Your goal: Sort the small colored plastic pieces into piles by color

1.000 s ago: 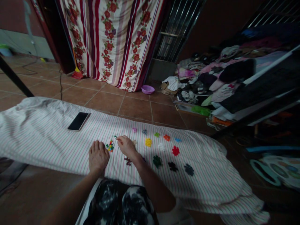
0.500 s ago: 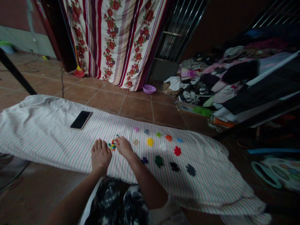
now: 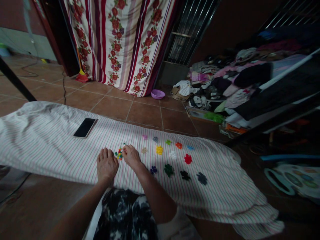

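My left hand [image 3: 107, 163] lies flat on the striped cloth, its fingers stretched out, beside a small pile of mixed coloured pieces [image 3: 119, 154]. At the right side of that pile is my right hand [image 3: 131, 156], thumb and fingertips pinched together; whatever is between them is too small to make out. Right of my hands, small pieces lie sorted by colour: yellow pieces [image 3: 159, 150], red pieces [image 3: 188, 159], dark green pieces [image 3: 169, 170], black pieces [image 3: 185, 175], grey-blue pieces [image 3: 202, 178], orange pieces [image 3: 178, 145] and several other little groups.
A phone [image 3: 85, 127] lies on the striped cloth [image 3: 50, 140] to the left. Beyond it, a purple basin [image 3: 158, 94] stands on the tiled floor by a flowered curtain [image 3: 125, 43]. Heaped clothes [image 3: 212, 83] are at the back right, near a dark slanted bar [image 3: 262, 121].
The whole view has shifted slightly to the left. Both hands stay by the mixed pile in nearly the same pose; the sorted groups look the same.
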A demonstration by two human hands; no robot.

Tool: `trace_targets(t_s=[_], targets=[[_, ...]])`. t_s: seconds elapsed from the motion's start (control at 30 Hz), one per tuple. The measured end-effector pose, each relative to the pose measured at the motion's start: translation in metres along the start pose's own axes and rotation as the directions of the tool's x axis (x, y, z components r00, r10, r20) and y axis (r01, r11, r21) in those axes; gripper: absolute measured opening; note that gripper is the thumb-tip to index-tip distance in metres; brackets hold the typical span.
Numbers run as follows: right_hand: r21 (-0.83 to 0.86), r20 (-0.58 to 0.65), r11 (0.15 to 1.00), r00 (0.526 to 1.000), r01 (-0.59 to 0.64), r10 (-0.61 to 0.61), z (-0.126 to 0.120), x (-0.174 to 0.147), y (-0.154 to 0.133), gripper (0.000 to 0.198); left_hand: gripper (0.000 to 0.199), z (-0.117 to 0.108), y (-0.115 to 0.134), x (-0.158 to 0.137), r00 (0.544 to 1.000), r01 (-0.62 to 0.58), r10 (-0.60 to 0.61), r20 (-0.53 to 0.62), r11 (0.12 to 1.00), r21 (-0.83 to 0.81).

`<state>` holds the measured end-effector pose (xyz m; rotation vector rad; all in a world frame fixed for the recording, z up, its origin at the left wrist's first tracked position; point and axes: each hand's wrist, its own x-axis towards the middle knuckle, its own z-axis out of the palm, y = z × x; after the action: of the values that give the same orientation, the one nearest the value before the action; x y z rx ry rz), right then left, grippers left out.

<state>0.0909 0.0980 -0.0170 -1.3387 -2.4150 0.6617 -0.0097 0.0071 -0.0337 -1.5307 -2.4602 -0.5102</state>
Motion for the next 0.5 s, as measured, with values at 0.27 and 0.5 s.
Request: trace_targets(t_s=[0.27,0.5], targets=[[0.169,-0.063,0.984,0.996,-0.05,0.062,0.002,0.001,0.01,0.012,0.033,-0.001,-0.001,0.0,1.0,-0.023,0.023,-0.001,0.999,0.029],[0.293,-0.1,0.952,0.988,-0.086,0.12,-0.015,-0.006,0.012,0.009,0.028,-0.003,0.0,-0.001,0.999,-0.035,0.036,-0.013,0.998,0.042]])
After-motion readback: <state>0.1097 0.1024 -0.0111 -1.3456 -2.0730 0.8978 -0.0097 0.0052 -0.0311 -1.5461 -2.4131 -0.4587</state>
